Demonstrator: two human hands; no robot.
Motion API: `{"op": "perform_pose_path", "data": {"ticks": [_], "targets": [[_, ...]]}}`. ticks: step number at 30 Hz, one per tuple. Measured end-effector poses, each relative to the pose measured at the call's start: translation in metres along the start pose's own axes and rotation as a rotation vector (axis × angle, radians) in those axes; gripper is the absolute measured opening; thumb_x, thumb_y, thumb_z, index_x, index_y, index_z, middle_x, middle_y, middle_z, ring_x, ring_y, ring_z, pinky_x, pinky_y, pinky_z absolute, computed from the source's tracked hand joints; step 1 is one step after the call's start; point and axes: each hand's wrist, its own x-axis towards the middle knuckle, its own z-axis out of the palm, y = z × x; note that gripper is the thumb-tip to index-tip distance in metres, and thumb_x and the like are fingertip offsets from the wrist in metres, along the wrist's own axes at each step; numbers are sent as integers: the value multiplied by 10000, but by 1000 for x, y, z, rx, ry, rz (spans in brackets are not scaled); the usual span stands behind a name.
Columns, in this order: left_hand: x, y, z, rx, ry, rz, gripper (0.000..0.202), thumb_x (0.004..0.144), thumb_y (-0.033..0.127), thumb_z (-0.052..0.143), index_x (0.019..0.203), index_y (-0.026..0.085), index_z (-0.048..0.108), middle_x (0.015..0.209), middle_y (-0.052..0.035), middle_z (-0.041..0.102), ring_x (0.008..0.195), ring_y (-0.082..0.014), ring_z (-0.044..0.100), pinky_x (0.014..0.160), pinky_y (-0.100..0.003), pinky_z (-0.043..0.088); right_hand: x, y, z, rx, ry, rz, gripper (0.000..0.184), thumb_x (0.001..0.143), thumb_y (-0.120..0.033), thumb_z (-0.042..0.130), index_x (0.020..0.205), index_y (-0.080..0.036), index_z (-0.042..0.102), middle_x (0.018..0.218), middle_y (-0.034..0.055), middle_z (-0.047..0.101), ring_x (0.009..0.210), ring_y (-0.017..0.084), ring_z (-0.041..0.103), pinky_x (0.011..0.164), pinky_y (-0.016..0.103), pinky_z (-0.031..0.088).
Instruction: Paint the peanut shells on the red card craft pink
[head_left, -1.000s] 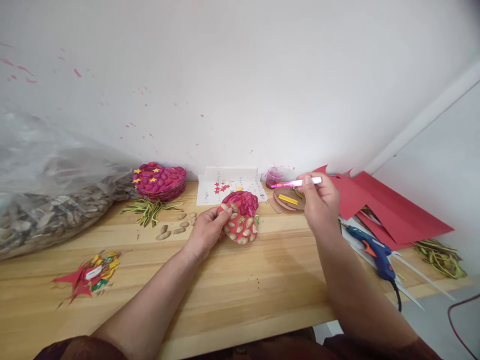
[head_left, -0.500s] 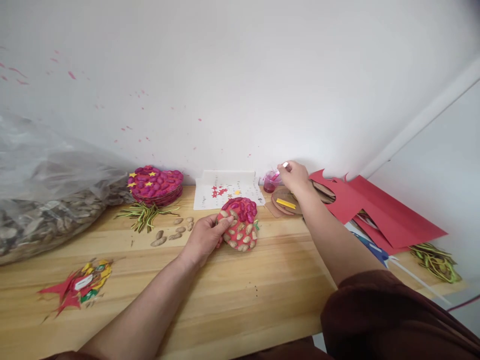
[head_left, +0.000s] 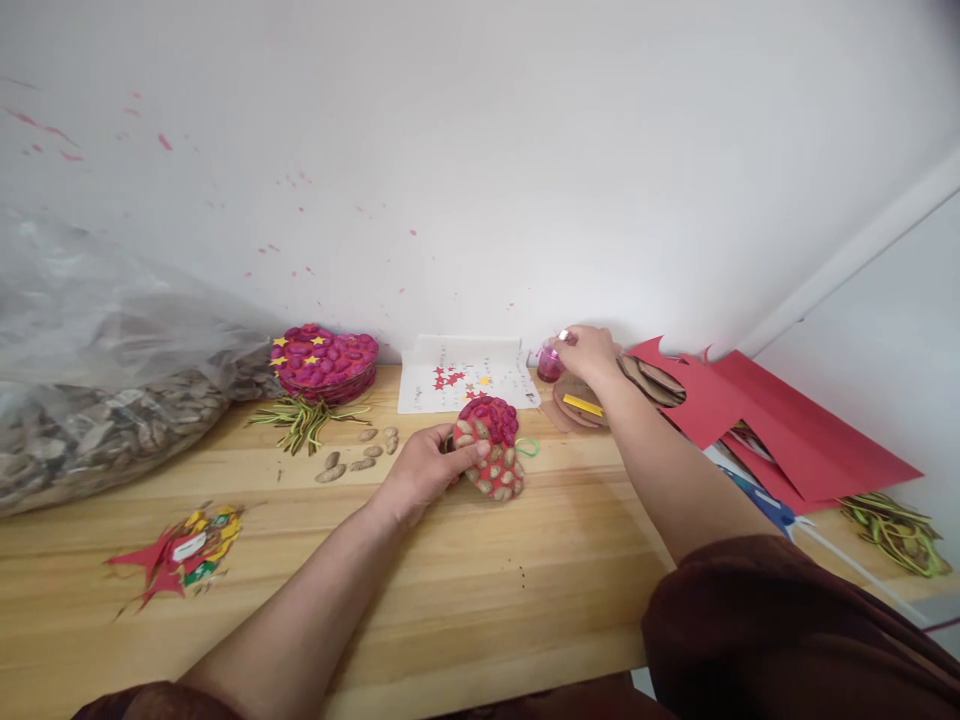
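My left hand (head_left: 427,468) grips a red heart-shaped piece (head_left: 493,446) covered with peanut shells, the upper ones painted pink, tilted up off the wooden table (head_left: 465,580). My right hand (head_left: 592,352) reaches to the back wall, fingers closed round a white-tipped brush or pen (head_left: 562,337) that dips into a small cup of pink paint (head_left: 550,362). Beside that hand lie brown cardboard cut-outs (head_left: 581,402) with a yellow strip.
A stack of pink shell-covered hearts with yellow stars (head_left: 327,360) sits at the back left, loose peanut shells (head_left: 360,454) and green strips near it. A plastic bag of shells (head_left: 97,400) fills the left. White paper with red stars (head_left: 457,375), red paper sheets (head_left: 772,420), a paper scrap pile (head_left: 180,552).
My right hand moved from above the cardboard cut-outs back to the paint cup with the brush. The left hand shifted the heart slightly right and tilted it more.
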Motion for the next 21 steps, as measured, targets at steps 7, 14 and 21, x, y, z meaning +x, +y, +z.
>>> {"op": "perform_pose_path", "data": {"ticks": [7,14,21], "targets": [[2,-1,-3,72,-22,12,474,543,456,978,844,149,778,672,18,665,537,-97,451,521,-225,345,-7,9,-9,66,75,-27,217,918,-401,615,873,-228,738,914,81,776,919,270,644,881,408,418],[-2,4,0,115,54,83,488,641,566,906,871,156,776,645,28,620,524,-104,439,505,-240,357,-25,21,-24,225,277,-20,255,952,-399,546,979,-212,717,855,47,730,802,223,613,828,381,451],[-6,8,2,164,132,199,397,715,528,859,853,165,778,767,-19,719,658,-141,554,629,-248,443,-128,-9,-54,812,254,-273,276,973,-491,621,945,-233,715,733,-15,629,657,140,552,638,280,447]]}}
